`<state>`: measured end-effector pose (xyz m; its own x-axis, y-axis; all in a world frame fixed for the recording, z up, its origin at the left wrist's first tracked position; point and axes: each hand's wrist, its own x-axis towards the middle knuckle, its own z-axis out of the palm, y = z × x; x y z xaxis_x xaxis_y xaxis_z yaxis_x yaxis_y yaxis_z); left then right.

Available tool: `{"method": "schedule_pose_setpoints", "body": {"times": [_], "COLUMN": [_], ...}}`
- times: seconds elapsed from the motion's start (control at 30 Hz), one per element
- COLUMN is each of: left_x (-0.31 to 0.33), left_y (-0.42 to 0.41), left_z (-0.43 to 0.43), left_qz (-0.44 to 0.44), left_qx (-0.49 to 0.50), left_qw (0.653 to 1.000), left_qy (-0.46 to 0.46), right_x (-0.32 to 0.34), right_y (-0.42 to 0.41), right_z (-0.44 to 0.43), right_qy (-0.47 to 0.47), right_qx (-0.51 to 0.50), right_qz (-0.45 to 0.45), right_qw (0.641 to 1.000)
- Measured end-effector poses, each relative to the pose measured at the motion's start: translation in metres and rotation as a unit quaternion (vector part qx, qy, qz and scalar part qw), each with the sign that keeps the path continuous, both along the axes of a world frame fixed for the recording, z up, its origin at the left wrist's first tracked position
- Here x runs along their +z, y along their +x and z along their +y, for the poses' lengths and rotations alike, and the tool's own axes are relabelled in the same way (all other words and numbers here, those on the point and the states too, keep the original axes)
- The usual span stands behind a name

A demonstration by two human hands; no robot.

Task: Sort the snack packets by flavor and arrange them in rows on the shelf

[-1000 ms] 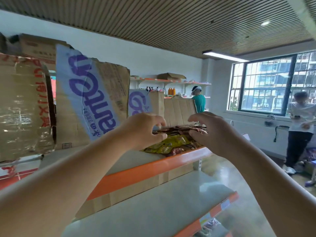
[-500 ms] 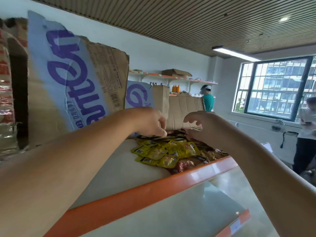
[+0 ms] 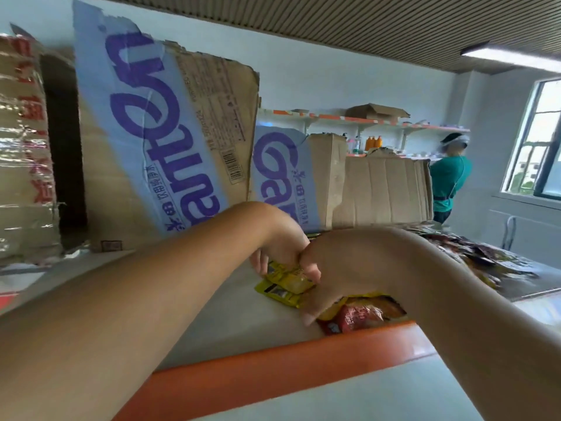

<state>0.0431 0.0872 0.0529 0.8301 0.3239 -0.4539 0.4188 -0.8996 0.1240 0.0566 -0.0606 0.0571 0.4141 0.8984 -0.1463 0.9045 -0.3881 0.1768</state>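
On the top shelf [image 3: 212,323] with the orange front edge lies a small heap of yellow snack packets [image 3: 285,284]. My left hand [image 3: 282,247] reaches down from the left and pinches the yellow packets with curled fingers. My right hand [image 3: 331,275] presses against it from the right, fingers curled down over the same packets. A red packet [image 3: 358,317] lies under my right wrist near the edge. A spread of dark and mixed packets [image 3: 473,253] covers the shelf further right, blurred.
Torn cardboard sheets with purple lettering [image 3: 158,141] and a plain cardboard sheet [image 3: 385,192] stand behind the packets. A taped box [image 3: 24,147] is at far left. A lower shelf [image 3: 364,396] lies below. A person in a green shirt [image 3: 449,177] stands by the wall shelves.
The view has moved closer and tilted. Both hands have come down and together onto the yellow packets, which now sit between their fingers.
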Motion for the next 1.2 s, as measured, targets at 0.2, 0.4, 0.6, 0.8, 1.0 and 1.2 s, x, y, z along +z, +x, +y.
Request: {"method": "schedule_pose_setpoints", "body": {"times": [0.2,0.4,0.6,0.8,1.0,1.2], "left_x": [-0.007,-0.005,-0.005,-0.006,-0.001,-0.018], "left_y": [-0.014,-0.041,-0.05,-0.056,-0.059,-0.056], "left_z": [0.022,0.027,0.043,0.076,0.091,0.09], "left_qz": [-0.049,-0.006,-0.13,-0.253,-0.291,-0.085], "left_qx": [0.062,0.052,0.057,0.056,0.073,0.181], "left_qw": [0.997,0.998,0.989,0.965,0.952,0.978], "left_qy": [0.026,0.041,0.032,0.032,0.058,0.052], "right_x": [-0.006,-0.004,0.002,0.002,0.006,-0.012], "right_y": [0.01,0.039,0.065,0.092,0.101,0.073], "right_z": [0.003,0.022,0.045,0.051,0.053,0.063], "right_qy": [-0.022,-0.002,0.094,0.227,0.335,0.2], "right_qx": [0.13,0.215,0.21,0.181,0.196,0.241], "right_qz": [-0.043,-0.061,-0.069,-0.02,0.017,-0.039], "right_qw": [0.99,0.975,0.971,0.957,0.921,0.949]}}
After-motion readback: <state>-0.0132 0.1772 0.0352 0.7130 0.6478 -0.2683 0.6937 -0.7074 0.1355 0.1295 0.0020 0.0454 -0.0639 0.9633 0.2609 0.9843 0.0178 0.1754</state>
